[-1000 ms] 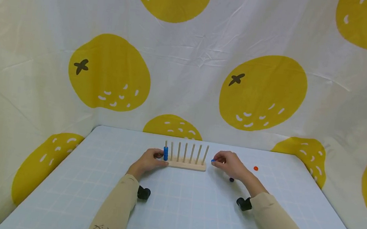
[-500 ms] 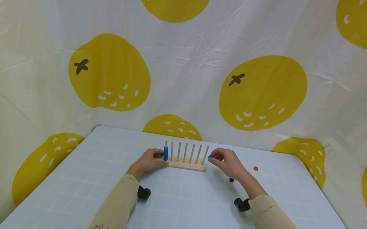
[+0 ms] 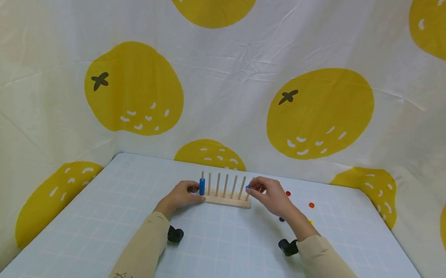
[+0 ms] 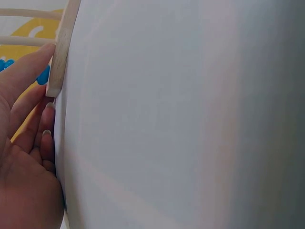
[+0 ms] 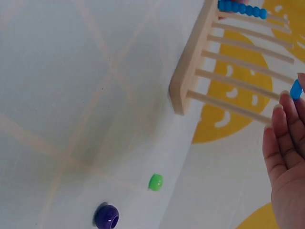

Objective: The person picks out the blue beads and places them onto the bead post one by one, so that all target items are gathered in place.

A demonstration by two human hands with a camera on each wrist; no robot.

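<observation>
A wooden peg rack with a row of upright pegs stands toward the back of the table. Several blue beads are stacked on its leftmost peg. My left hand grips the left end of the base; in the left wrist view its thumb lies along the wooden edge. Between thumb and fingertips my right hand pinches a single blue bead, held up at the pegs on the rack's right end. Whether that bead touches a peg, I cannot tell.
Loose beads lie right of the rack: red, orange, yellow, purple and green. Some are close to the right forearm. A patterned curtain hangs behind the table.
My right hand has moved left with the blue bead, from beside the rack to its right-end pegs. A red and a yellow bead have come into sight. The left hand stays put.
</observation>
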